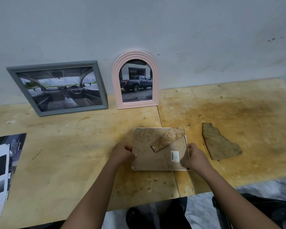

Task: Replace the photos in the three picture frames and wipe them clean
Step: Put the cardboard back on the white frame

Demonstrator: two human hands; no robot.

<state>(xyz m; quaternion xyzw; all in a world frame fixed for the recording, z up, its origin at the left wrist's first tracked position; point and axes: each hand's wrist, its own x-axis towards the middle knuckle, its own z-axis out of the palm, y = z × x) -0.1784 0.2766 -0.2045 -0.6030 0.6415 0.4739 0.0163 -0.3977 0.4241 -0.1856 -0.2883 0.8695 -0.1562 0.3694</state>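
A white-edged picture frame (pixel 157 156) lies face down on the plywood table (pixel 73 146), its stained brown backing board up and its prop leg (pixel 168 138) folded out across it. My left hand (pixel 123 153) grips the frame's left edge. My right hand (pixel 194 158) grips its right edge near a barcode sticker. A grey rectangular frame (pixel 59 87) with a car-interior photo leans on the wall at the back left. Beside it stands a pink arched frame (pixel 135 80) holding a pickup-truck photo.
A brown cloth (pixel 219 143) lies to the right of the face-down frame. A stack of printed car photos (pixel 2 166) sits at the table's left edge. Stains cover the right half of the table. My feet and the floor show below the front edge.
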